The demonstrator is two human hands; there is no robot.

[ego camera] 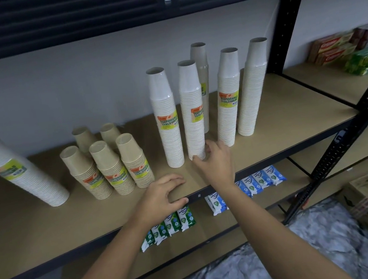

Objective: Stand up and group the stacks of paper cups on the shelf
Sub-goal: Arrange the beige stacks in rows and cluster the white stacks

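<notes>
Shelf [50,225]: tan board in a black metal frame. Four tall white stacks [253,90] stand upright on the right half, cups mouth-down, clear-wrapped, most with an orange-and-yellow label; one stands back by the wall, the others nearer the front edge. Among them stands the held stack [193,115], same look. Right hand [215,162] grips its base, thumb in front and fingers curved round the right side. Five short brown stacks [110,168] sit grouped mid-shelf, touching or nearly so, three in front and two behind. A lone white stack [22,176] stands at the left end and appears tilted leftward. Left hand [161,194] rests on the front edge, fingers spread and loosely bent, holding nothing.
</notes>
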